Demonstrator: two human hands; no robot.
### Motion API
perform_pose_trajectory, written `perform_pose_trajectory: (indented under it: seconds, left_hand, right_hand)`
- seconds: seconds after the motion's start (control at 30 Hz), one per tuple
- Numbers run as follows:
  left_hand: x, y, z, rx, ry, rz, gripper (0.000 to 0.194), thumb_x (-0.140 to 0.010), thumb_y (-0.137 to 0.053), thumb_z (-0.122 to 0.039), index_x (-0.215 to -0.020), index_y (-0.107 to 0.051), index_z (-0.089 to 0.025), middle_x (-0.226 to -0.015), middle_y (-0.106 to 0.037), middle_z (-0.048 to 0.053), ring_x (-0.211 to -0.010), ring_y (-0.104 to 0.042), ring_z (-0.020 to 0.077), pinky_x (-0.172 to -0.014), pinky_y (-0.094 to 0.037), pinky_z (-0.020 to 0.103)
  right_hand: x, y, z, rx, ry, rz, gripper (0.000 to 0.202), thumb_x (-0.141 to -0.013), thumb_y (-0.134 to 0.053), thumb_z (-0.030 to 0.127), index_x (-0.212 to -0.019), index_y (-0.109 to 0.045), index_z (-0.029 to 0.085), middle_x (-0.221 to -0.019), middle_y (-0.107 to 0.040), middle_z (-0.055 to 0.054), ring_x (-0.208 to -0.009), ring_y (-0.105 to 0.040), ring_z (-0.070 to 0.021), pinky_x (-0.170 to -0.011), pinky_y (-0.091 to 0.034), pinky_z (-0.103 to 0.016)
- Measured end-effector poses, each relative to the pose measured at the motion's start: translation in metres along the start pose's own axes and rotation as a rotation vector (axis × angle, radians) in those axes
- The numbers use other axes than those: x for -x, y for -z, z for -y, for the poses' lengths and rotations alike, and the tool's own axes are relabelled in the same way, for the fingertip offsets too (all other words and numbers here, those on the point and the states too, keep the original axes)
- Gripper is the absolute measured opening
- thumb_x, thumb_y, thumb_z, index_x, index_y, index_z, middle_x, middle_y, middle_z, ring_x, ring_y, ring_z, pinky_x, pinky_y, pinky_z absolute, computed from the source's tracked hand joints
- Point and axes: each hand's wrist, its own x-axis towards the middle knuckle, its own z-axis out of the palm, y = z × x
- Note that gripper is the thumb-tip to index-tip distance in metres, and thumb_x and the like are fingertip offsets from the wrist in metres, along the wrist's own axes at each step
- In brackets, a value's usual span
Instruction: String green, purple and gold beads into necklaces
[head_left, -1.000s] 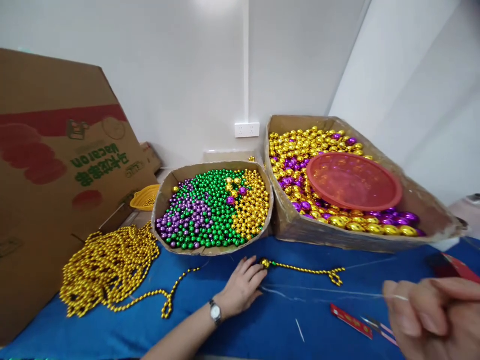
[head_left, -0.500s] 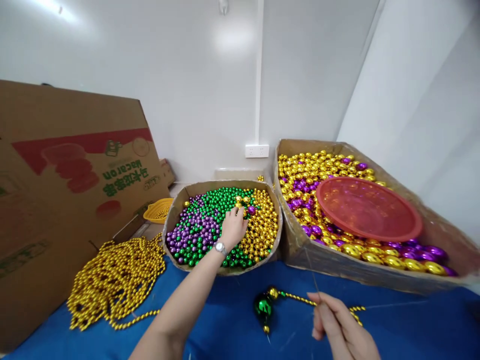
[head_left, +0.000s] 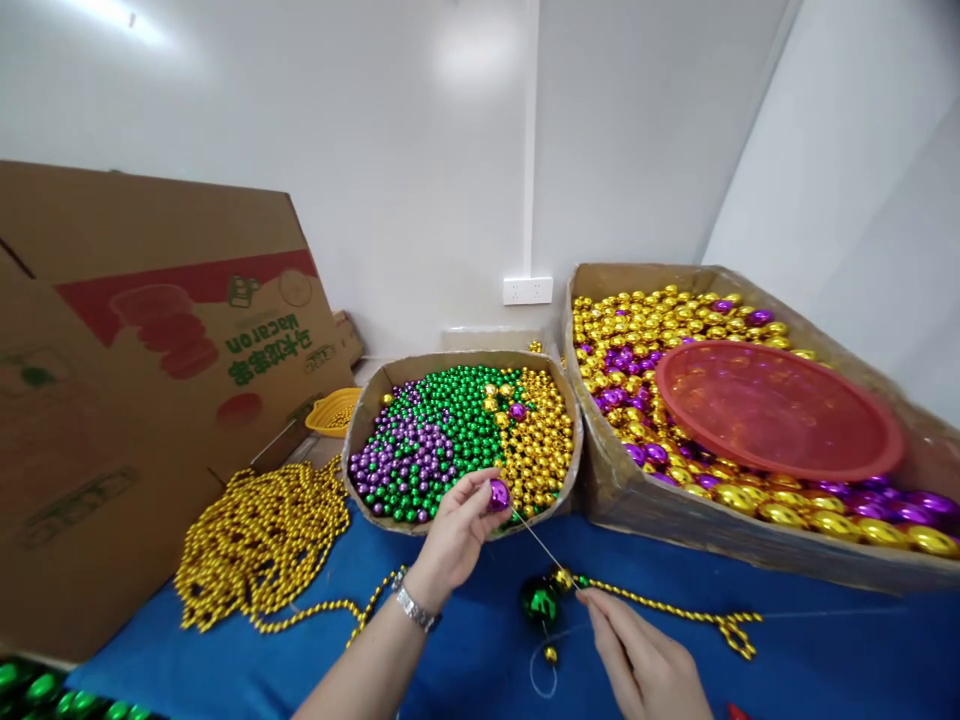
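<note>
My left hand (head_left: pixel 461 525), with a watch on its wrist, pinches a shiny purple bead (head_left: pixel 498 495) just in front of the bead box. My right hand (head_left: pixel 637 650) is closed on a thin needle (head_left: pixel 541 540), whose far tip meets or nearly meets the purple bead. On the blue cloth beside the right hand lies a strand of small gold beads (head_left: pixel 660 603), with a large green ball (head_left: pixel 538 600) and a gold bead (head_left: pixel 562 580) at its left end. A clear thread loops below the green ball, near a small gold bead (head_left: pixel 551 654).
A cardboard box (head_left: pixel 575 440) holds green, purple and gold beads. The larger box (head_left: pixel 637 500) at right has gold and purple beads under a red basin (head_left: pixel 780 410). Gold bead strands (head_left: pixel 262 545) pile at left by a tall carton (head_left: pixel 150 400). Behind sits a yellow basket (head_left: pixel 322 415).
My left hand has come out of the bead box toward me, bringing a purple bead. My right hand has moved slightly left, and its needle now points at that bead.
</note>
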Motion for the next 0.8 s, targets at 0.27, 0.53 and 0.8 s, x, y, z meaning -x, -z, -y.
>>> perform_pose_trajectory:
  seconds: [0.27, 0.53, 0.8]
  left_hand:
    - [0.013, 0.004, -0.001, 0.032, -0.01, -0.053, 0.03, -0.074, -0.071, -0.032, -0.099, -0.065, -0.017, -0.099, -0.064, 0.007, -0.086, -0.061, 0.0163, -0.077, -0.052, 0.031]
    - [0.034, -0.007, 0.011, -0.222, -0.123, -0.029, 0.04, -0.068, -0.076, -0.026, -0.105, -0.063, -0.019, -0.1, -0.066, 0.007, -0.092, -0.059, 0.0174, -0.081, -0.048, 0.029]
    - [0.044, -0.005, 0.017, -0.042, -0.022, -0.068, 0.046, -0.064, -0.078, -0.021, -0.105, -0.058, -0.018, -0.1, -0.062, 0.007, -0.09, -0.059, 0.0171, -0.078, -0.05, 0.029]
  right_hand:
    - [0.005, -0.003, 0.002, 0.056, 0.045, 0.046, 0.026, -0.092, -0.041, 0.022, -0.104, -0.064, 0.02, -0.091, -0.073, -0.004, -0.076, -0.071, -0.0165, -0.066, -0.057, -0.023]
    - [0.007, -0.012, 0.004, 0.113, 0.045, 0.049, 0.029, -0.093, -0.038, 0.025, -0.101, -0.066, 0.02, -0.087, -0.073, -0.005, -0.071, -0.071, -0.0176, -0.063, -0.057, -0.024]
    - [0.014, -0.017, 0.0, 0.049, 0.077, 0.038, 0.026, -0.094, -0.037, 0.025, -0.101, -0.062, 0.02, -0.088, -0.073, -0.004, -0.073, -0.071, -0.016, -0.064, -0.057, -0.021]
